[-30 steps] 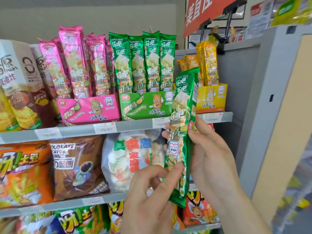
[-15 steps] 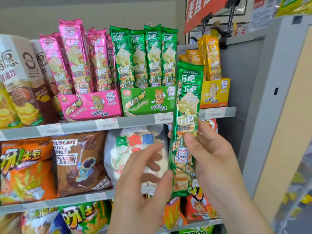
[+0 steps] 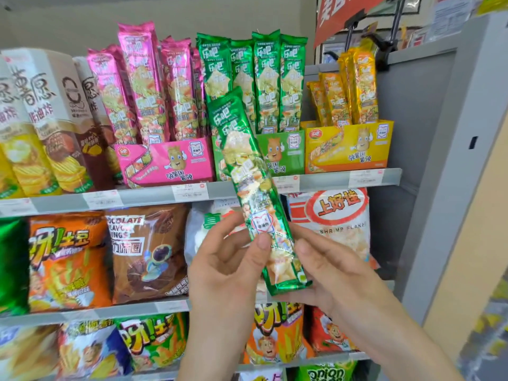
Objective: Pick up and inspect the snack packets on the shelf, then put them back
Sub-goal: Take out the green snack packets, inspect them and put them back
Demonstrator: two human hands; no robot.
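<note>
The green snack packet (image 3: 255, 193) is off the shelf and in both your hands. You hold it in front of the upper shelf's (image 3: 324, 180) front edge, tilted so its top end leans left across the green display box (image 3: 286, 152) and its bottom end points down to the right. Along that upper shelf, tall chip cartons (image 3: 52, 119) stand at the left end. On the shelf below, an orange bag (image 3: 66, 259) sits toward the left end, a brown chocolate rings bag (image 3: 148, 254) is just beside it, and a white shrimp flakes bag (image 3: 338, 221) is at the right end. A pale bag between them is mostly hidden behind your hands. Back on the upper shelf, a pink display box (image 3: 170, 160), the green one and a yellow display box (image 3: 349, 147) line the front edge, the yellow nearest the right end. Each holds upright packets of its own colour: pink packets (image 3: 140, 86), green packets (image 3: 268, 81) and yellow packets (image 3: 360, 86). Your left hand (image 3: 228, 270) pinches the held packet low on its length, with the thumb (image 3: 261, 243) pressed on the printed front and the fingers curled behind. Your right hand (image 3: 330, 273) grips the bottom end, its thumb (image 3: 305, 247) against the packet's right edge and its fingers wrapped underneath.
</note>
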